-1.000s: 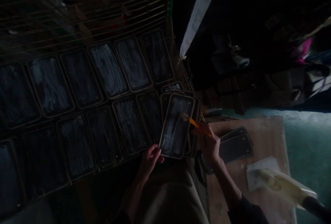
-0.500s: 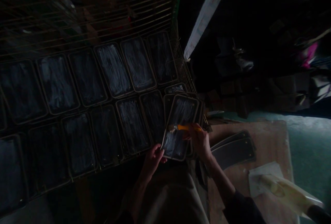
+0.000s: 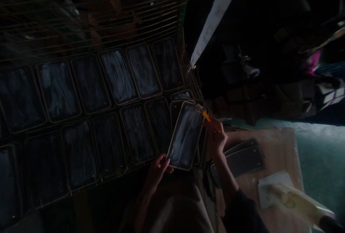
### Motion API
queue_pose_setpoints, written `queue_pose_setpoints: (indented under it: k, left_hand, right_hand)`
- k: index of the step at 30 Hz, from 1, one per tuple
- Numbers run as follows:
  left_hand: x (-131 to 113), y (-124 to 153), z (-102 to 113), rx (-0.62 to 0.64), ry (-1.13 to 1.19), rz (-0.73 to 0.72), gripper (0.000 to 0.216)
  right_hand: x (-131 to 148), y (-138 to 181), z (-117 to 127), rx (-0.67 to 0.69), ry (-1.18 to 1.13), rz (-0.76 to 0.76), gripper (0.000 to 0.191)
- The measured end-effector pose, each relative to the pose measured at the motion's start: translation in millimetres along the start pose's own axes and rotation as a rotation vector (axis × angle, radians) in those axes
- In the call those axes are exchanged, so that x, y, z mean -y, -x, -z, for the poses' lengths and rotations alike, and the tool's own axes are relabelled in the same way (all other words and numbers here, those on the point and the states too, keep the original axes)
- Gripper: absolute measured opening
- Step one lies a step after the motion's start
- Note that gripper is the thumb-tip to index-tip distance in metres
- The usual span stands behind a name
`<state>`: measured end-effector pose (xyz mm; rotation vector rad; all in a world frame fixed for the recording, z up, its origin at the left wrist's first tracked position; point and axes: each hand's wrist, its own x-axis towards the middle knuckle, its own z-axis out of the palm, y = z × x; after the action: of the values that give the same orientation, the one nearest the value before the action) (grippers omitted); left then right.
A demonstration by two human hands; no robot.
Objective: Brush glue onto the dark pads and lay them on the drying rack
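Observation:
My left hand point(image 3: 159, 168) grips the lower left corner of a dark rectangular panel point(image 3: 185, 138) with rounded corners and a paler rim, thumb on top. Whitish streaks of a wet-looking coating run along the panel's face. In my right hand point(image 3: 217, 138) is a paint brush with an orange handle point(image 3: 207, 116). Its bristles point(image 3: 198, 107) touch or hover just over the panel's upper right corner; I cannot tell which. The held panel is tilted above other dark panels, which it partly hides.
Two rows of similar streaked panels point(image 3: 118, 77) lie on a wire rack point(image 3: 192, 82) to the left. At the right, a wooden board point(image 3: 283, 147) bears more dark panels point(image 3: 245, 157), a pale sheet point(image 3: 265, 190) and a yellowish container point(image 3: 299, 200). A white strip point(image 3: 218, 14) slants above.
The brush has moved from the panel's left middle edge up and right to its upper right corner, its handle now angled down. White streaks cover more of the face. My left hand keeps its hold.

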<state>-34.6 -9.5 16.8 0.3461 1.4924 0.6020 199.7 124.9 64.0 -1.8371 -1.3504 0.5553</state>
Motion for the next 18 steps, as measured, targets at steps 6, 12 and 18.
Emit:
queue_pose_setpoints:
  k: [6,12,18]
  left_hand:
    - [-1,2,-2,0.029,0.053,0.026,0.056]
    - [-28,21,-6,0.107,0.035,0.001,0.061]
    - [-85,51,-16,0.281,0.163,-0.078,0.038]
  right_hand:
    - [15,45,29,0.098,0.091,-0.053,0.025]
    - [36,62,49,-0.002,0.006,-0.172,0.03]
    - [0,89,37,-0.04,-0.006,-0.156,0.033]
